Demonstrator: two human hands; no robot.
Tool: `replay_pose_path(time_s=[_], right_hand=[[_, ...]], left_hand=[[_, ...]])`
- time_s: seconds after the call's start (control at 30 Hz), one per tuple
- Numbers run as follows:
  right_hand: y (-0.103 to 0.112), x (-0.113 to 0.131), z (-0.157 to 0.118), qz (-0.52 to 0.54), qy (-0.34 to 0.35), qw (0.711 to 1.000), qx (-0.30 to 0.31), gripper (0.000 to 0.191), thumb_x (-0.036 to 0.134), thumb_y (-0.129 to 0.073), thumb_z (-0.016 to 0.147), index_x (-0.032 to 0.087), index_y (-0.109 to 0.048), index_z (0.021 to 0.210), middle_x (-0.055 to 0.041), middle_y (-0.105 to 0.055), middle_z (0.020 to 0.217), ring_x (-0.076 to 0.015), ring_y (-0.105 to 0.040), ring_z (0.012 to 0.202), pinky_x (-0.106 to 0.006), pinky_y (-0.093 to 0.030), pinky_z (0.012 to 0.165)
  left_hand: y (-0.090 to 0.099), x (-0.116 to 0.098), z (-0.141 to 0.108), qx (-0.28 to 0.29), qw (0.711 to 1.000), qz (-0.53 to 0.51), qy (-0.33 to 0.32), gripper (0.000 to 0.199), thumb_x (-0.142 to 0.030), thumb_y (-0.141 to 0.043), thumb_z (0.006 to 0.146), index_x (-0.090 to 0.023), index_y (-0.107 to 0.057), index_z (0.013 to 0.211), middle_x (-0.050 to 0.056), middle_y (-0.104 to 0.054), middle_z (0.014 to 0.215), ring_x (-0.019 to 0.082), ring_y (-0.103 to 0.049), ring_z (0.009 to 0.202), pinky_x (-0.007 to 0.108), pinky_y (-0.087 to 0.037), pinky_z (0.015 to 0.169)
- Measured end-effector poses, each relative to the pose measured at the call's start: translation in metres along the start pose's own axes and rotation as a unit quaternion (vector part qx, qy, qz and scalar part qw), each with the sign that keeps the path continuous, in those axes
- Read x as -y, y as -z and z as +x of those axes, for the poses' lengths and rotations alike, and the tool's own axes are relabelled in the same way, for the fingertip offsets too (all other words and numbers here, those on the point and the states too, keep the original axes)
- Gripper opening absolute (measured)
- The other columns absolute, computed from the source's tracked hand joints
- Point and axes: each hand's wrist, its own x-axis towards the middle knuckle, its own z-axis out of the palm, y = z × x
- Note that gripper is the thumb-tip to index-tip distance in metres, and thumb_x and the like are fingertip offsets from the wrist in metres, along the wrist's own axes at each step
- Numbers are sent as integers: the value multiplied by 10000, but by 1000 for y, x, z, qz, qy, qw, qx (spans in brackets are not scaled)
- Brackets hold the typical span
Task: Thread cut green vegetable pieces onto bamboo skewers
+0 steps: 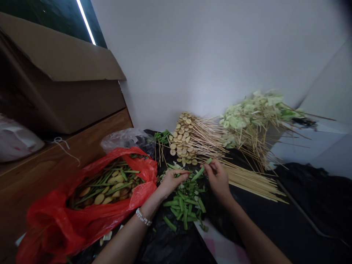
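Observation:
My right hand (217, 180) pinches a green vegetable strip (201, 171) between thumb and fingers, its lower end slanting toward my left hand. My left hand (173, 181) wears a beaded bracelet (143, 217) at the wrist. Its thumb and fingers are pressed together, and what they hold, if anything, is too small to make out. Below both hands lies a heap of cut green strips (184, 208) on black plastic (167, 247). Small green and whitish bits (193, 187) are scattered between the hands.
A red plastic bag (101, 224) of sliced pieces and green stalks lies left. Behind are skewered round slices (183, 137), a small green bunch (162, 136) and skewered pale leaves (247, 113). Bare skewers (255, 183) lie right. A cardboard box (82, 102) stands far left.

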Motion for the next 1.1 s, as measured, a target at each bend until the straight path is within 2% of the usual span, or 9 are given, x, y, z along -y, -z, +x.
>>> replay_pose_path(time_s=[0.17,0.27,0.37,0.47,0.57,0.67,0.87,0.97,1.1], right_hand=[[-5,2,-4,2,7,1000,16,199,409,-538,859,211,-536,881,-54,-692,848,-163,-635,673,-303,-529,637],[-2,7,-5,-87,81,992,-31,231,356,-517,878,205,-544,1051,-94,-676,1017,-204,-643,863,-363,-521,758],[2,11,-7,-253,233,936,-73,339,237,-519,875,220,-533,1214,-116,-596,1238,-259,-513,1171,-456,-392,975],[-1,11,-10,-373,353,857,33,366,132,-472,883,277,-580,1201,-63,-609,1243,-249,-458,1230,-469,-276,1046],[-9,8,-14,-436,390,803,111,314,106,-465,893,255,-629,1116,-55,-683,1036,-232,-521,1116,-480,-231,1052],[-13,6,-16,-476,382,783,126,208,114,-499,888,210,-655,985,-42,-667,806,-228,-538,1000,-490,-214,1041],[-11,6,-15,-477,382,776,156,145,131,-522,877,192,-624,794,-33,-604,690,-199,-489,792,-365,-327,786],[-10,5,-15,-452,359,801,162,171,121,-508,871,192,-613,757,-35,-591,670,-196,-464,753,-328,-313,695],[-10,7,-17,-385,323,849,163,218,174,-458,915,193,-643,800,-36,-608,691,-191,-470,758,-315,-343,728]], left_hand=[[-5,2,-1,54,998,41,-8,315,-443,-667,730,-147,-753,797,-8,-565,520,100,-404,476,217,-287,482],[-4,3,0,40,994,94,-44,269,-408,-660,739,-151,-732,707,3,-604,562,124,-467,533,227,-336,541],[-1,3,0,-7,984,155,-89,234,-382,-644,759,-172,-717,685,12,-652,634,158,-539,626,242,-381,638],[1,2,-1,-41,975,180,-125,167,-344,-655,757,-206,-710,681,26,-679,703,188,-568,697,253,-390,697],[2,4,-2,-63,972,171,-149,92,-289,-696,725,-225,-705,660,30,-656,673,189,-549,669,246,-380,678],[2,6,-2,-48,966,191,-168,63,-253,-697,731,-228,-705,674,31,-645,673,183,-549,669,239,-368,671],[5,4,-2,-13,951,251,-182,152,-304,-644,786,-207,-694,681,22,-639,652,168,-547,652,237,-366,641],[6,0,-2,18,966,209,-150,220,-345,-623,800,-182,-684,666,10,-630,612,153,-540,619,233,-374,631],[8,-5,-1,50,988,109,-99,291,-394,-627,792,-145,-673,647,15,-617,567,133,-520,577,232,-382,626]])
